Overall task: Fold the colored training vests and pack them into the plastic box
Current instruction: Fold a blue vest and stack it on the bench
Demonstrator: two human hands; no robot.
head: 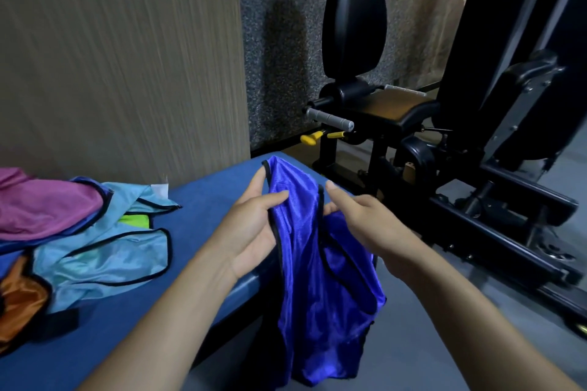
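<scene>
2 hands [254, 219] w/ blue vest [305, 263] between

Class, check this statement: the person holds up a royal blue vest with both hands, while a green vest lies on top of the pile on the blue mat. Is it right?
Not quite. The head view shows a purple vest on top of the pile, not a green one; only a green scrap peeks from underneath. The rest stands: both the left hand and right hand hold the royal blue vest, beside the blue mat.

Wood-grain wall [120, 56], grey floor [444, 311], perhaps a gym machine [460, 136]
</scene>
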